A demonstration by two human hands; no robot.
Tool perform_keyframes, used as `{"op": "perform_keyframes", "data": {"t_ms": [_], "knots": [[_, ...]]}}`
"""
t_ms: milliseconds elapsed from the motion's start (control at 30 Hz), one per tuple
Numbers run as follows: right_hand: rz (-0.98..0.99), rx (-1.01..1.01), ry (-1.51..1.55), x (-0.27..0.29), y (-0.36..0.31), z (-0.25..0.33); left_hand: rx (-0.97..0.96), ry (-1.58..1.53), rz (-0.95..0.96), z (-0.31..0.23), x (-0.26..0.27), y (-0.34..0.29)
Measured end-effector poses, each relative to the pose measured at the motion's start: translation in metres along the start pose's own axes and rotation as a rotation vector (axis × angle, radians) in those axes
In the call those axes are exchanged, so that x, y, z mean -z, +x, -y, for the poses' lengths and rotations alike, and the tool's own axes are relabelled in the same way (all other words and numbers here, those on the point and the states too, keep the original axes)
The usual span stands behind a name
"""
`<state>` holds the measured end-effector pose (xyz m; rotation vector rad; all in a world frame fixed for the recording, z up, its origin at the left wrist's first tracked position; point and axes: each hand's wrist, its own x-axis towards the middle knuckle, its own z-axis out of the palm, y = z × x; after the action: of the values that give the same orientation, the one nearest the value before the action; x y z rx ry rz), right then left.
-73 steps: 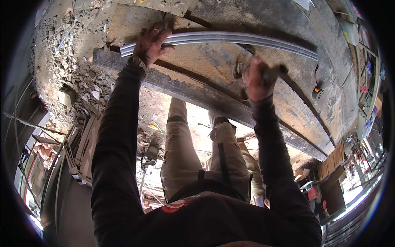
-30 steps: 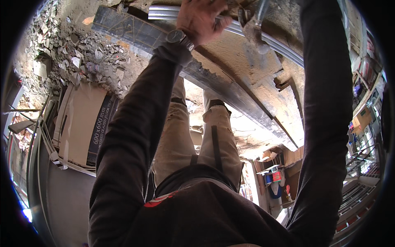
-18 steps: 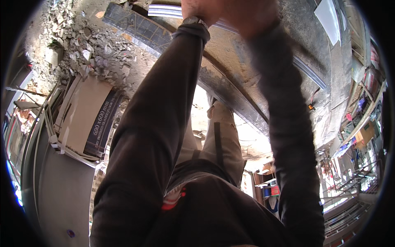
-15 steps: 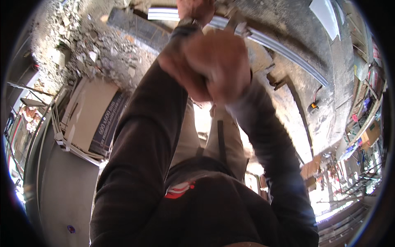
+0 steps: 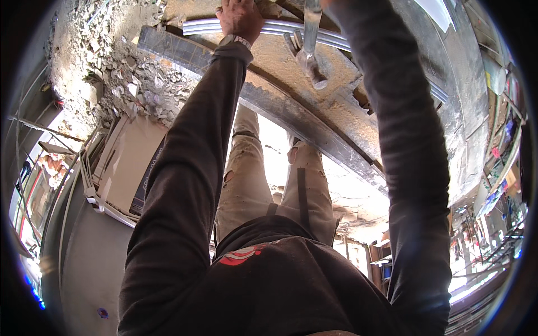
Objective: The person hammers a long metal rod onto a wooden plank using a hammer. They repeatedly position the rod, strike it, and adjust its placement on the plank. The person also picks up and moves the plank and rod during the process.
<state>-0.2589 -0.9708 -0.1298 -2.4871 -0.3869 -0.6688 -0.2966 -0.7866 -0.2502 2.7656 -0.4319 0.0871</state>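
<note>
At the top of the view, my left hand (image 5: pixel 241 19) lies with its fingers apart on a bundle of grey metal strips (image 5: pixel 196 27). A light watch strap (image 5: pixel 240 40) circles that wrist. My right hand (image 5: pixel 328 3) is almost wholly cut off by the upper edge, beside the handle end of a steel claw hammer (image 5: pixel 310 63). It appears closed on that handle, though its grip is out of sight. The hammer head shows over the brown, dusty work surface (image 5: pixel 342 70), its claw pointing up and left. I cannot tell whether the head touches the surface.
A long dark metal beam (image 5: pixel 308 115) crosses in front of my legs. Rubble (image 5: pixel 120 78) covers the upper left. A cardboard box (image 5: pixel 126 159) stands at left above a grey panel (image 5: pixel 92 257). Assorted clutter (image 5: pixel 504 173) lines the right side.
My right hand has gone from a blurred fist before my left forearm to the upper edge. The hammer head is now plain to see. My left hand still rests on the strips.
</note>
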Motion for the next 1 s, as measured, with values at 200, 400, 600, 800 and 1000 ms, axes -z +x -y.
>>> {"op": "perform_keyframes", "data": {"t_ms": [200,400,600,800,1000], "knots": [[0.387,-0.125,-0.012,-0.065,0.040,-0.064,-0.087,-0.113,-0.055,0.006,0.007,-0.004],[0.485,-0.723,0.296,-0.104,0.053,-0.079,-0.076,-0.197,-0.036,0.008,0.020,-0.005],[0.451,-0.932,0.389,-0.121,0.059,-0.074,-0.090,-0.258,-0.005,0.014,0.023,-0.002],[0.354,-1.054,0.509,-0.118,0.063,-0.061,-0.060,-0.250,0.048,0.018,0.021,-0.004],[0.172,-1.114,0.676,-0.095,0.066,-0.050,-0.064,-0.250,0.057,0.017,0.019,-0.003]]}}
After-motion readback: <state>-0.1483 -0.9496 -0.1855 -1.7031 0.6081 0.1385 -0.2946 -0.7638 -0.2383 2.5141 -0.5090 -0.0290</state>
